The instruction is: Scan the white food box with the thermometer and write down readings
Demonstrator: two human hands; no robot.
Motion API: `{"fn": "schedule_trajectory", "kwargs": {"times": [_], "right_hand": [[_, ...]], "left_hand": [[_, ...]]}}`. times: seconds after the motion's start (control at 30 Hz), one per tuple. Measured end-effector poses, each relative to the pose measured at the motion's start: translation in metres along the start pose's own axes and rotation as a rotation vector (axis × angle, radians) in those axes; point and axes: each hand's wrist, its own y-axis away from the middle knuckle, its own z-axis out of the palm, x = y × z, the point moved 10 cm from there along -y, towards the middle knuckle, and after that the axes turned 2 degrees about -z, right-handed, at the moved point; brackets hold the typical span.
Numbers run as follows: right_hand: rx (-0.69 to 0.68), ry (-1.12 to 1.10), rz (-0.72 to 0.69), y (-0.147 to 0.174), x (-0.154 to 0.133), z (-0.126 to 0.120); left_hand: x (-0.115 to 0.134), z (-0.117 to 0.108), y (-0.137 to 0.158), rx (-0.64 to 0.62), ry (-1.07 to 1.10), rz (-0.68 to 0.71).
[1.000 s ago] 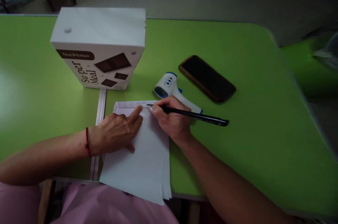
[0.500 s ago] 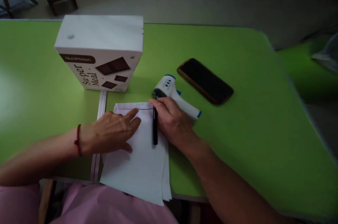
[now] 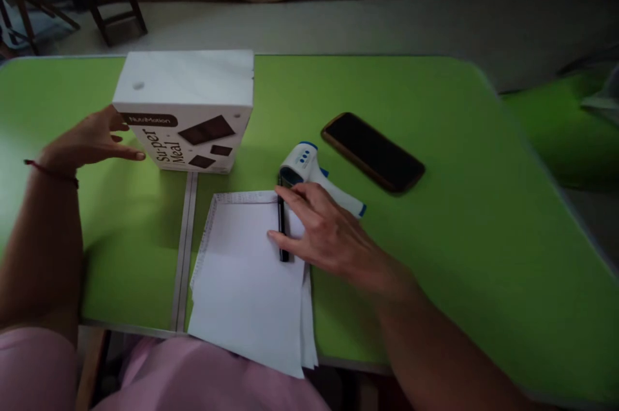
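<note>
My left hand (image 3: 94, 138) is at the left side of a white NutriMotion box (image 3: 186, 75), fingers spread and the thumb reaching along its printed front. Some fingertips are hidden by the box, so I cannot tell whether they touch it. A black pen (image 3: 282, 224) lies on a stack of white paper sheets (image 3: 249, 295), whose top and left margins show handwriting underneath. Over the pen rests my right hand (image 3: 322, 224), open, with index finger and thumb apart and crossing it. Just beyond this hand lies a white and blue infrared thermometer (image 3: 300, 162), its handle partly covered.
A dark phone in a brown case (image 3: 373, 151) lies right of the thermometer. The green table (image 3: 459, 256) has a metal seam strip (image 3: 184, 256) running towards its front edge. Wooden chairs (image 3: 118, 4) stand on the floor beyond it.
My left hand has left the paper and moved up and left to the box. My right hand has loosened, its thumb now spread over the pen. The view has tipped slightly.
</note>
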Motion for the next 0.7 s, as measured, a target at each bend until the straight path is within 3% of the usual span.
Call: {"fn": "schedule_trajectory", "kwargs": {"times": [0.2,0.5,0.6,0.7], "right_hand": [[-0.046,-0.042,-0.022,0.002,0.007,0.01],[-0.048,-0.057,-0.025,0.002,0.009,0.012],[-0.09,-0.063,-0.004,0.001,0.011,0.013],[-0.136,-0.122,0.013,0.002,0.014,0.014]], "left_hand": [[0.029,0.003,-0.016,0.044,0.651,0.097],[0.046,-0.016,-0.016,0.111,0.859,0.181],[0.057,-0.018,-0.012,0.017,1.088,0.2],[0.077,-0.003,-0.01,-0.2,1.262,0.186]]}}
